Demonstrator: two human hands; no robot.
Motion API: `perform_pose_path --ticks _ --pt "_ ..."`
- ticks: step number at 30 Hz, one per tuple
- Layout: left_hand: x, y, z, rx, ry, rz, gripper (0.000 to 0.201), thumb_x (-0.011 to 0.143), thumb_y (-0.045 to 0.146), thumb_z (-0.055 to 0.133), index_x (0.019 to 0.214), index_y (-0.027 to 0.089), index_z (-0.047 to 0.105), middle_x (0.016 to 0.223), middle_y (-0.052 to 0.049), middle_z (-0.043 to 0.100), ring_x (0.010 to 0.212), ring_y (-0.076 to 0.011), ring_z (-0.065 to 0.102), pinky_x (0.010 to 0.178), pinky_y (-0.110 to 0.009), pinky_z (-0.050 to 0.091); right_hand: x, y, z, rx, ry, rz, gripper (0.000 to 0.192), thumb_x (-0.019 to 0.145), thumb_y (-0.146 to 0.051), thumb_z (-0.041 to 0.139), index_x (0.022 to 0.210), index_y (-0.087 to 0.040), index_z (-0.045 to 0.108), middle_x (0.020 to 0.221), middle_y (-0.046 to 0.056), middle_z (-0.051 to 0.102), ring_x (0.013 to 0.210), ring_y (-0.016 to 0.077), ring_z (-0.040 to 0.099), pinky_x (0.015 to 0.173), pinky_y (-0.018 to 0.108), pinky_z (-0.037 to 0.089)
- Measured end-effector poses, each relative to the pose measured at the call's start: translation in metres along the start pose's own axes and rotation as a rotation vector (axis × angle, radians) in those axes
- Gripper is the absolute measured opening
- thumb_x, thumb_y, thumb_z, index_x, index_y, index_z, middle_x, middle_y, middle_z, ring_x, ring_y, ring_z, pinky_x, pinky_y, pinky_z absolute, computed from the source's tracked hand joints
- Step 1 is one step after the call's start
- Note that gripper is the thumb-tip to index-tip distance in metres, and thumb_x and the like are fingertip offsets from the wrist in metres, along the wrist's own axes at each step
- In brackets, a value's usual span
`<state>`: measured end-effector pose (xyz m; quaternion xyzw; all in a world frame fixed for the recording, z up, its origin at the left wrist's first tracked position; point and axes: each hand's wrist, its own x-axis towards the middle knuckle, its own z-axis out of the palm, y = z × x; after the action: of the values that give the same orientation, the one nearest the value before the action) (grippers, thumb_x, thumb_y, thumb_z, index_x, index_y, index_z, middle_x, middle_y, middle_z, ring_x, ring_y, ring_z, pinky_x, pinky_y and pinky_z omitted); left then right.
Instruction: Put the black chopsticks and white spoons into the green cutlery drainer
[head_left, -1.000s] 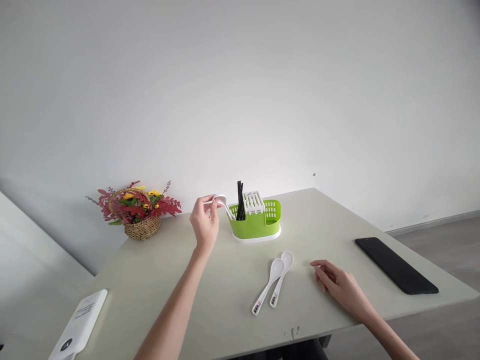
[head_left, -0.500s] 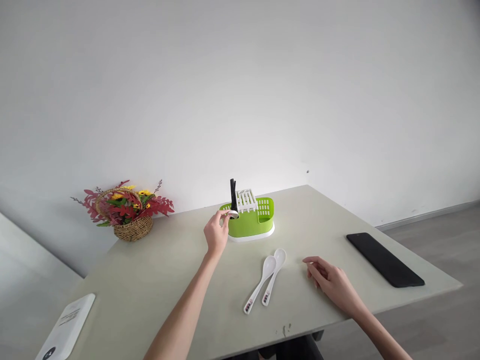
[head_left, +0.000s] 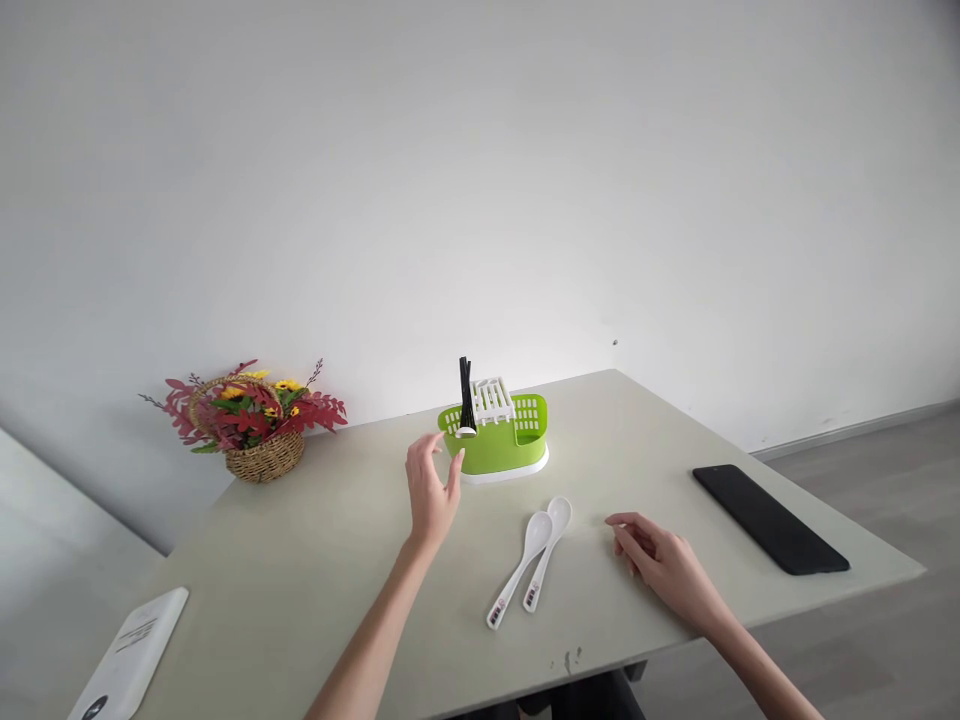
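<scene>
My left hand (head_left: 433,492) is open just in front of a green utensil caddy (head_left: 491,452), thumb and fingers apart with nothing between them. In the caddy's left part stand several black chopsticks (head_left: 466,395), and a white spoon (head_left: 466,433) shows its bowl at the front rim there. A white slatted rack (head_left: 492,399) sits across the caddy's middle. Two white spoons lie on the table, the left spoon (head_left: 519,570) partly over the right spoon (head_left: 548,554). My right hand (head_left: 660,555) rests on the table to their right, fingers loosely bent and holding nothing visible.
A wicker basket (head_left: 266,458) of artificial red and yellow flowers stands at the table's back left. At the right lies a black phone-like slab (head_left: 770,519). A white flat device (head_left: 131,655) lies at the left edge. The wall (head_left: 480,200) rises behind the table.
My left hand has let go of the white spoon, which stays in the caddy, and has drawn back slightly with its fingers spread. The right hand has not moved.
</scene>
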<state>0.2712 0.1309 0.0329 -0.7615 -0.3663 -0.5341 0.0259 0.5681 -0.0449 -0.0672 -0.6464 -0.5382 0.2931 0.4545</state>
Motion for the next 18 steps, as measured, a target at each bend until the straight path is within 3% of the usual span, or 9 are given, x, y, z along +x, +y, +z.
perform_pose_path --ticks 2,4,6,8,12,18 --pt "-0.016 0.012 -0.002 -0.088 -0.101 -0.05 0.022 0.105 0.037 0.049 0.12 0.024 0.059 0.108 -0.01 0.066 0.096 -0.022 0.065 0.091 -0.038 0.052 0.0 0.0 0.0 0.006 0.001 0.004 0.047 0.099 -0.062 0.046 0.119 -0.024 0.067 0.077 0.0 0.07 0.061 0.0172 0.059 0.063 0.03 0.047" --pt "-0.032 0.025 -0.002 -0.179 -0.362 -0.082 0.023 0.107 0.038 0.041 0.11 0.026 0.06 0.102 -0.006 0.066 0.087 -0.0186 0.065 0.084 -0.033 0.052 0.0 0.002 0.001 0.012 -0.003 0.009 0.047 0.099 -0.062 0.046 0.119 -0.024 0.066 0.078 0.0 0.069 0.062 0.0173 0.059 0.064 0.03 0.047" --pt "-0.045 0.037 0.003 -0.194 -0.622 -0.101 0.024 0.106 0.041 0.043 0.109 0.027 0.061 0.105 -0.004 0.066 0.079 -0.0162 0.065 0.08 -0.031 0.052 0.0 0.004 0.001 0.009 -0.013 0.012 0.047 0.1 -0.062 0.045 0.121 -0.025 0.065 0.079 0.0 0.069 0.063 0.0174 0.059 0.066 0.03 0.047" --pt "-0.056 0.049 0.011 -0.122 -0.76 -0.133 0.025 0.102 0.045 0.052 0.114 0.025 0.061 0.109 -0.005 0.066 0.078 -0.0167 0.065 0.079 -0.032 0.053 0.001 0.007 0.002 0.005 -0.019 0.017 0.047 0.1 -0.062 0.044 0.123 -0.025 0.063 0.081 0.0 0.069 0.064 0.0174 0.059 0.066 0.03 0.046" --pt "-0.069 0.065 0.035 0.047 -0.849 -0.18 0.035 0.094 0.051 0.063 0.113 0.022 0.06 0.11 -0.007 0.066 0.096 -0.0245 0.068 0.081 -0.035 0.051 0.001 0.01 0.003 0.015 -0.015 0.033 0.047 0.1 -0.062 0.044 0.123 -0.026 0.062 0.081 0.0 0.069 0.064 0.0177 0.059 0.066 0.031 0.046" --pt "-0.075 0.067 0.051 0.126 -0.85 -0.189 0.024 0.099 0.044 0.056 0.1 0.022 0.062 0.103 -0.006 0.07 0.092 -0.0239 0.068 0.076 -0.032 0.047 0.0 0.005 0.003 0.028 -0.007 0.061 0.046 0.097 -0.062 0.047 0.12 -0.026 0.065 0.079 0.0 0.069 0.063 0.0178 0.058 0.065 0.03 0.047"
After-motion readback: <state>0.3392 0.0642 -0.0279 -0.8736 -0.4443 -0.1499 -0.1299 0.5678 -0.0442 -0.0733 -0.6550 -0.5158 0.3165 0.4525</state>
